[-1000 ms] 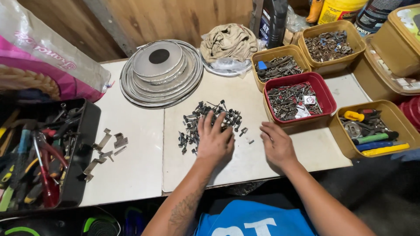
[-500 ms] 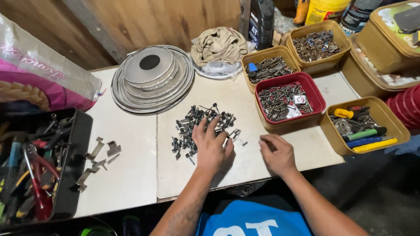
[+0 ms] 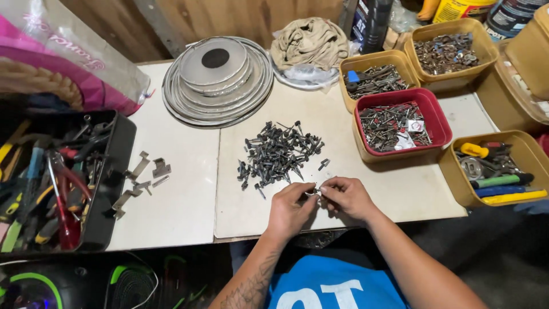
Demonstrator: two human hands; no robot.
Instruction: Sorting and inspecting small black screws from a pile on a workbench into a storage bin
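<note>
A heap of dark screws (image 3: 277, 153) lies on the white board (image 3: 366, 194) in the middle of the table. Just in front of it, my left hand (image 3: 290, 209) and my right hand (image 3: 346, 197) meet fingertip to fingertip. Between them they pinch a small metal screw (image 3: 313, 193). One stray screw (image 3: 323, 164) lies apart from the heap, just beyond my right hand.
A red tub of screws (image 3: 400, 123) and several tan tubs of hardware (image 3: 374, 77) and tools (image 3: 497, 169) stand at the right. Stacked metal discs (image 3: 216, 77) and a rag (image 3: 309, 40) sit at the back. Metal brackets (image 3: 143, 177) and a black tool tray (image 3: 54, 177) are at the left.
My left hand has drawn back from the screw heap toward me. My right hand moved left to meet it, and the two now pinch a small screw together.
</note>
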